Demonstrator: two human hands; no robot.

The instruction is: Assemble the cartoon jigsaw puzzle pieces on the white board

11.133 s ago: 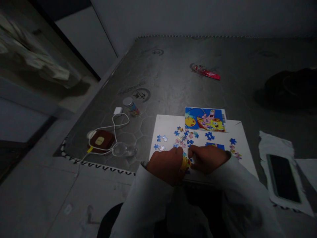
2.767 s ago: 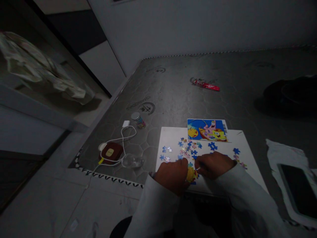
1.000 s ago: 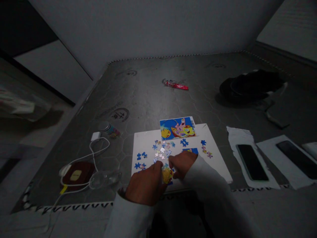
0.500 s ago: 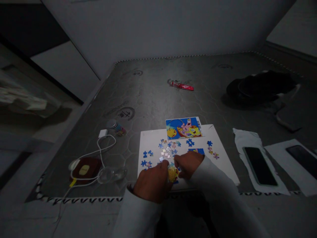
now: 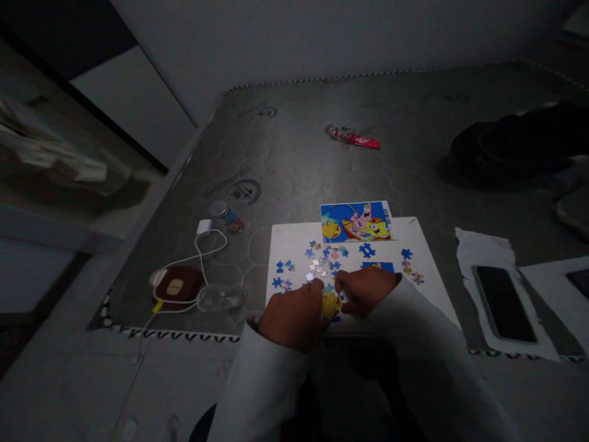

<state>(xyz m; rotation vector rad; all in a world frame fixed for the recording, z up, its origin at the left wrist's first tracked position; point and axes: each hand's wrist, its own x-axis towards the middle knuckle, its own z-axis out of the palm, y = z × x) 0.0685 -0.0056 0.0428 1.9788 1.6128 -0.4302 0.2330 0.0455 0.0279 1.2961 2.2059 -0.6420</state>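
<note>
From where I stand, the yellow patch (image 5: 330,304) of puzzle lies flat near the board's (image 5: 409,236) front edge, right between the two hands. The left hand (image 5: 293,314) closes in along its left side, fingers bunched; the right hand (image 5: 367,291) is curled at its right side, thumb and forefinger drawn together. Whether either one is pinching a piece I can't tell, as the knuckles cover the fingertips. The loose pieces (image 5: 315,265) sit just beyond the hands, with a few more off to the left. Behind them, the picture card (image 5: 356,222) overlaps the board's far edge. Past the right hand, a blue block (image 5: 380,266) shows partly over the knuckles. A phone (image 5: 505,304) lies well off to the right.
</note>
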